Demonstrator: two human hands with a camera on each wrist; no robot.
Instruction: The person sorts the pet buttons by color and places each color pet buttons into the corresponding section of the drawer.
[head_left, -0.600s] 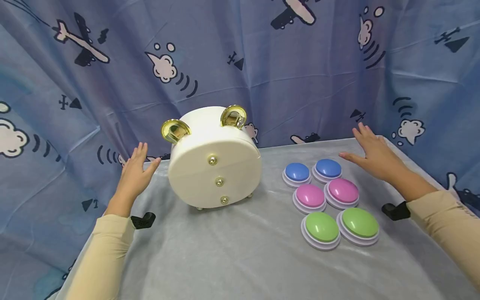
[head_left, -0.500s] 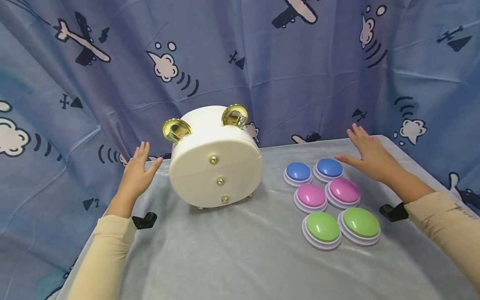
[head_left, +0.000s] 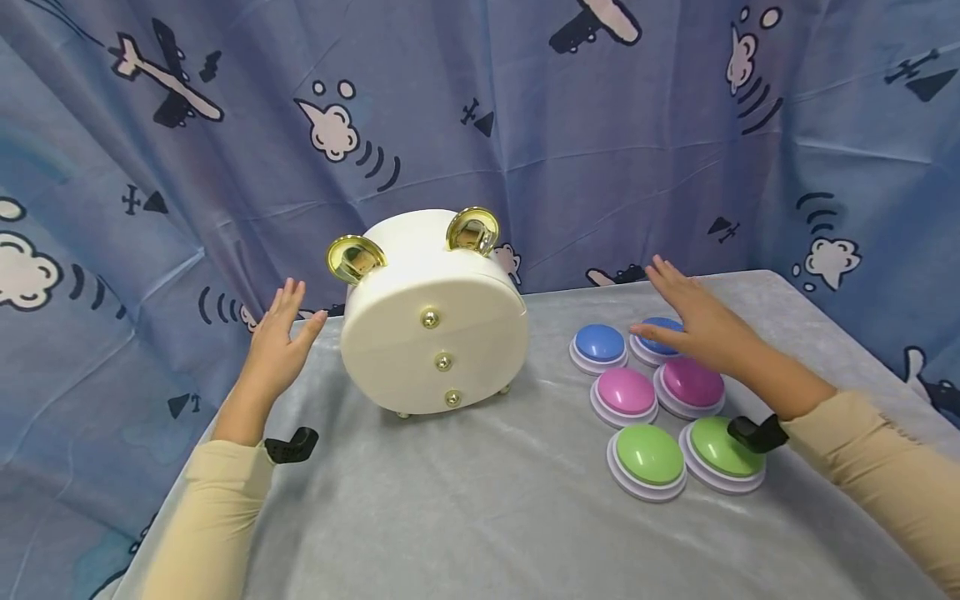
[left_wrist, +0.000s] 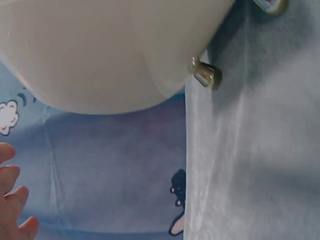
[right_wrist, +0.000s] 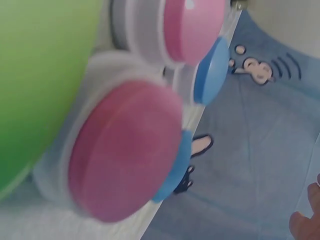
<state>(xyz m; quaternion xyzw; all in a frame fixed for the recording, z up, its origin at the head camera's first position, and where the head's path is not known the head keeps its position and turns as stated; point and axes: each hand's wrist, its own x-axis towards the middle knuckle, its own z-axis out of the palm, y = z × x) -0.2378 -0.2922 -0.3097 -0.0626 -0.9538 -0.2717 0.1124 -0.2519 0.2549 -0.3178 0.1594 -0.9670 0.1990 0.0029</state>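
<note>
A cream, drum-shaped case (head_left: 397, 358) stands on the grey cloth, with gold cups on top and gold knobs down its front face. My left hand (head_left: 276, 354) is raised to the left of it, fingers straight and thumb spread, holding nothing. My right hand (head_left: 697, 323) hangs over the far end of the dome push buttons, fingers extended. Its thumb overlaps the right blue button (head_left: 663, 322) in the head view, and the right pink button (head_left: 693, 383) lies below the palm. Beside these are the left blue button (head_left: 600, 342) and the left pink button (head_left: 626, 392).
Nearest me in the button group are the left green button (head_left: 649, 454) and right green button (head_left: 716, 446). A blue airplane-print curtain (head_left: 420, 100) hangs behind the grey cloth-covered table (head_left: 465, 508). Each wrist wears a black camera mount (head_left: 292, 446).
My right hand has moved left, from beside the buttons to over the right-hand blue and pink ones. The left hand has hardly moved; the head view has shifted slightly.
</note>
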